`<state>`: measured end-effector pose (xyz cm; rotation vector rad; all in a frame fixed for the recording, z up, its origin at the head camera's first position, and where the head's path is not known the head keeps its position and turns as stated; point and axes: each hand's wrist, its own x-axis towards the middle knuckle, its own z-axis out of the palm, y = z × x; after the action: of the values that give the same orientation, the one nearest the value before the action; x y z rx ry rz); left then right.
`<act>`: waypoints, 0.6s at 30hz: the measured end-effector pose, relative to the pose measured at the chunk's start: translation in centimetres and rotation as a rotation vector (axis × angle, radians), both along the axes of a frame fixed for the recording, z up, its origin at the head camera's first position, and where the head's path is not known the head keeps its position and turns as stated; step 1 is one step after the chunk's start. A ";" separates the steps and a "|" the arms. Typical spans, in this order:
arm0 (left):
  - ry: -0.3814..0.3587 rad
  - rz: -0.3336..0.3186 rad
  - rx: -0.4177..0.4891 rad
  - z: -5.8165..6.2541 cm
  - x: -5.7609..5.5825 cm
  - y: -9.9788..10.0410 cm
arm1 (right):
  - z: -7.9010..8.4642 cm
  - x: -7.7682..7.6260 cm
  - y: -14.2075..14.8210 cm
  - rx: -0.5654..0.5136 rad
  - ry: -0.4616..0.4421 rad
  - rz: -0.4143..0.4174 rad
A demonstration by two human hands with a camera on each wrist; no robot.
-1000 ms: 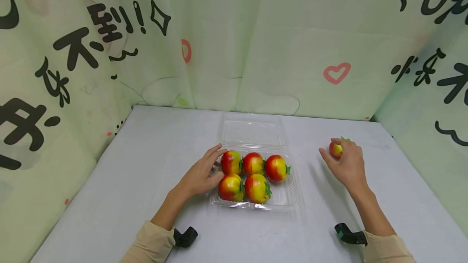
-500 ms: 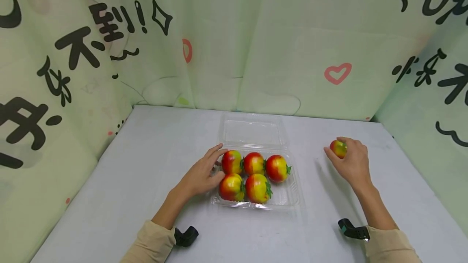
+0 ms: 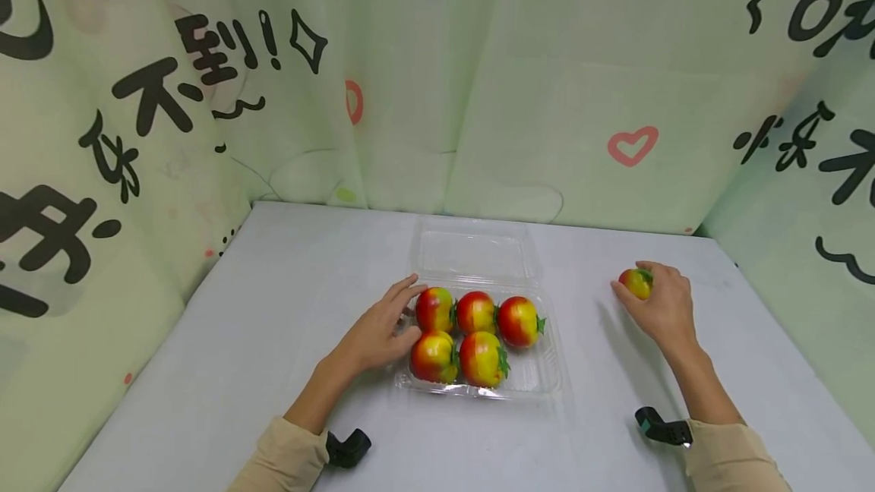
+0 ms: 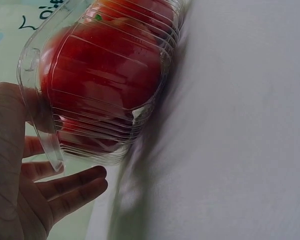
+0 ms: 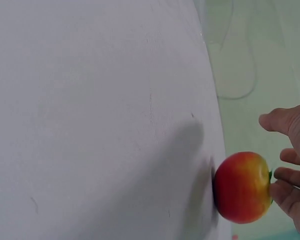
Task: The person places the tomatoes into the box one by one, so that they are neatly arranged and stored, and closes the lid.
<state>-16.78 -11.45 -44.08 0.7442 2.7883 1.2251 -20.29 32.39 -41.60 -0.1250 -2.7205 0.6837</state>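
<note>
In the head view a clear plastic clamshell box (image 3: 536,378) lies with its lid folded back, holding several round red-and-yellow fruits (image 3: 481,359) with green leaves. My left hand (image 3: 376,334) rests at the box's left side, thumb near the closest fruit. The left wrist view shows the thumb at the box's rim (image 4: 24,75) and the other fingers (image 4: 72,187) loosely extended. Off to the right, my right hand (image 3: 663,308) is over a single fruit (image 5: 242,187) on the table. Its fingertips meet the leafy end, while the thumb (image 5: 275,121) stands apart from the fruit.
The white table (image 3: 294,249) has patterned green curtains (image 3: 547,97) behind it and at both sides. The box's clear lid (image 3: 475,249) lies flat toward the back edge. A black wrist strap (image 3: 349,448) sits at each sleeve cuff.
My right hand has shifted slightly right around the single fruit, which now shows more to the left of the fingers. The left hand and box have stayed in place.
</note>
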 end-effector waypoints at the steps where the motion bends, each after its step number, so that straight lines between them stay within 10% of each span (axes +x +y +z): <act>1: 0.000 0.000 -0.001 0.0 0.0 0.0 | -0.1 0.0 0.1 0.001 -0.007 0.000; 18: -0.001 0.012 0.000 -0.1 0.1 0.2 | -0.6 -0.2 2.1 0.035 -0.096 -0.053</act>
<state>-16.64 -11.28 -44.14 0.7274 2.7964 1.2266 -20.48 34.45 -42.19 -0.2264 -2.8079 0.6299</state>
